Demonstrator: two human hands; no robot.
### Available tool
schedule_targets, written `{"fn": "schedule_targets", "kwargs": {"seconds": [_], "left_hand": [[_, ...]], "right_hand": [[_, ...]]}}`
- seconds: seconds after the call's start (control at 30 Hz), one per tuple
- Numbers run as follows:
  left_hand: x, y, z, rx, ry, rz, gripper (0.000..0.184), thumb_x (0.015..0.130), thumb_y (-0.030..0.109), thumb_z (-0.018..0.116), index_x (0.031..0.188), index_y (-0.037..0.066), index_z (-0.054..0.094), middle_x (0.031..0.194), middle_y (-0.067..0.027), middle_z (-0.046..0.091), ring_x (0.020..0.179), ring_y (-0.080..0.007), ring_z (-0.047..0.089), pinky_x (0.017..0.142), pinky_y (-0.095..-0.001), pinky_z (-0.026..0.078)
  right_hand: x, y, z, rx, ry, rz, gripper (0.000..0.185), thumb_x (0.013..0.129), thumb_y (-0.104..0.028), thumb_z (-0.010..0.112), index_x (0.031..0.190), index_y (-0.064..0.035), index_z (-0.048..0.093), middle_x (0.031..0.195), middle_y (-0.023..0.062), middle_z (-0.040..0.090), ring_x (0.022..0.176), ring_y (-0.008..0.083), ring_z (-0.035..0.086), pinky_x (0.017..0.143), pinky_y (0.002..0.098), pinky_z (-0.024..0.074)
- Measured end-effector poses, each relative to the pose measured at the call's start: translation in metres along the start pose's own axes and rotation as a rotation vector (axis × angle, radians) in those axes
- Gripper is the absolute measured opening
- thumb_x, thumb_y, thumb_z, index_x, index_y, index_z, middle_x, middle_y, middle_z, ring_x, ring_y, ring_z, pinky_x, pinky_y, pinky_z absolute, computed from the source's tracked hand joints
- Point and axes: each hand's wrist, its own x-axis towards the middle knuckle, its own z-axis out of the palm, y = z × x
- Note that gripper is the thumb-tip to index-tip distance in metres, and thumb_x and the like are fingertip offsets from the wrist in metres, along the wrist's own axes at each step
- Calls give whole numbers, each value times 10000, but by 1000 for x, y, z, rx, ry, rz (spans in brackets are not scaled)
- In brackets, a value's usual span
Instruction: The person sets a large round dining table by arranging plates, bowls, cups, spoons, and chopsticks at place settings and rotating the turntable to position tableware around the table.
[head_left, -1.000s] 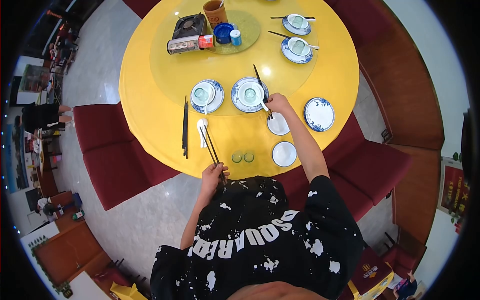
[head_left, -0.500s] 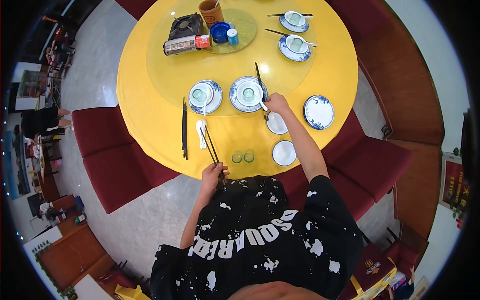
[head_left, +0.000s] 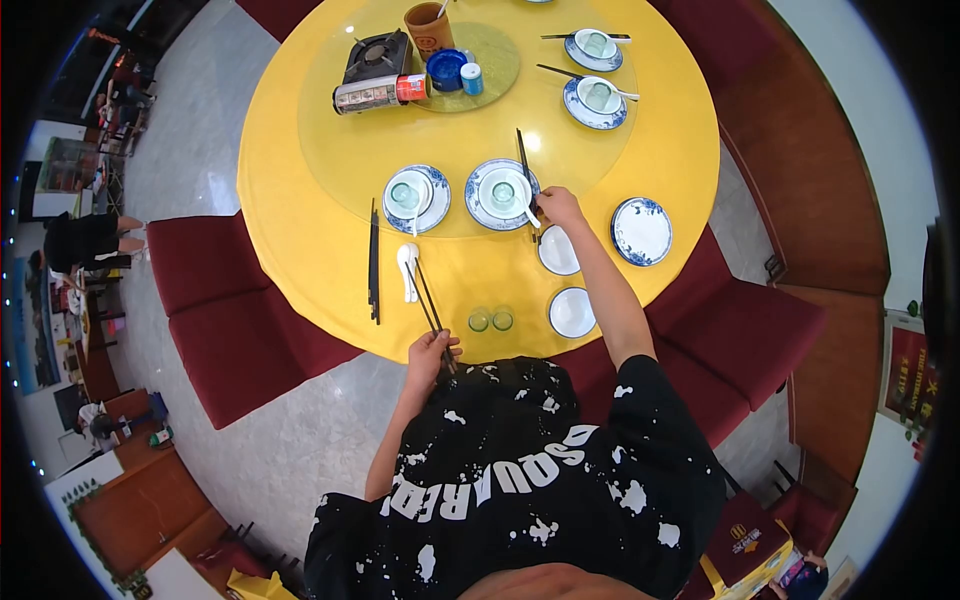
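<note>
My left hand is closed round a pair of dark chopsticks at the table's near edge, their far ends beside white spoons. My right hand pinches another pair of black chopsticks, which lie along the right side of a blue-rimmed plate with a bowl, a green glass and a spoon. A similar setting stands to its left. Two small white dishes lie below my right hand, and two green glasses stand between my hands.
More black chopsticks lie at the left of the yellow table. Blue-patterned plates are at the right. Farther back stand a portable stove, a gas can and two settings. Red chairs flank the table.
The chopsticks at my right hand have turned from a slant to nearly in line with the plate's right side. My left hand keeps its hold; the view has shifted slightly.
</note>
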Motion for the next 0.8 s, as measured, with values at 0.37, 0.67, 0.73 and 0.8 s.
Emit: {"fn": "schedule_targets", "kwargs": {"seconds": [0.37,0.67,0.73,0.8], "left_hand": [[4,-1,-2,-11,14,-2,269,995,221,572,1124,-16,577,968,-120,684,789,-190,685,614,-298,544],[5,-1,-3,3,17,8,254,989,232,585,1081,-4,577,948,-109,676,765,-184,684,588,-296,542],[5,-1,-3,-9,28,3,243,990,215,578,1077,-12,581,937,-111,681,747,-182,683,565,-296,537],[4,-2,-3,-6,30,16,240,989,216,578,1069,-11,581,930,-109,680,742,-181,684,554,-295,536]], "right_hand": [[16,2,5,38,34,30,188,828,-143,622,837,17,720,623,100,679,527,176,653,558,290,528],[22,-8,9,-35,143,-9,200,825,-174,602,826,-19,729,649,111,696,556,192,681,612,318,547],[23,-13,8,-24,156,-18,214,815,-182,594,831,-22,735,667,138,696,606,231,693,641,337,551],[28,-11,8,-37,167,-36,230,818,-197,598,866,-20,736,709,159,702,652,249,703,666,345,553]]}}
